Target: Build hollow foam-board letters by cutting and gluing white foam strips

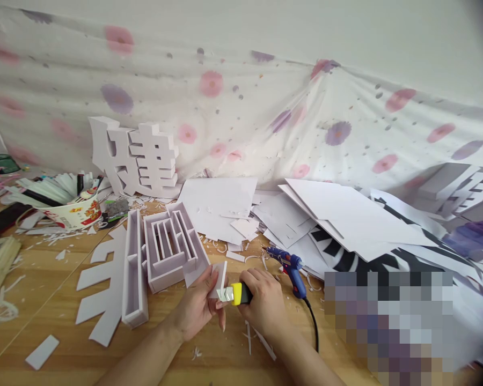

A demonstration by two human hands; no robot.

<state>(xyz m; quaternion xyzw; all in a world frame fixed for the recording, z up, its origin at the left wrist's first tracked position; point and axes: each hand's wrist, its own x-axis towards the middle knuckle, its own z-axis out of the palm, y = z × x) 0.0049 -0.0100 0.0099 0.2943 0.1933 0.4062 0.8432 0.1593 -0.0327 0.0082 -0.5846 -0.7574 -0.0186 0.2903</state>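
- Pinches a small white board piece (222, 274) in the left grip (195, 310), closed with the thumb on the upper side and fingers beneath, one fingertip pointing down toward the counter (209, 364).
- Slants the left forearm up and inward from the bottom edge, with the wrist low and the palm turned toward the right.
- Raises the board piece above the counter, between both grips, just beside the near right end of the compartmented white form (169, 276).
- Wraps the right grip (263, 297) shut around a yellow-and-black cutter (236, 294), knuckles up and fingers curled over the dark handle.
- Points the cutter's metal front left, against or right next to the lower part of the board piece; cannot tell exact contact.
- Angles the right forearm up and leftward from the bottom edge, bringing the two grips near each other.
- Shows, from left to right around them, a patterned bowl (78, 212) of strips and pens, a comb-shaped white cutout (111, 284) lying flat, and an upright white character (155, 161) behind the compartmented form.
- Shows farther right a blue glue gun (292, 268) near the right grip, with a black cord (315, 321), then stacked white sheets (346, 212) partly over black-and-white sheets (394, 268).
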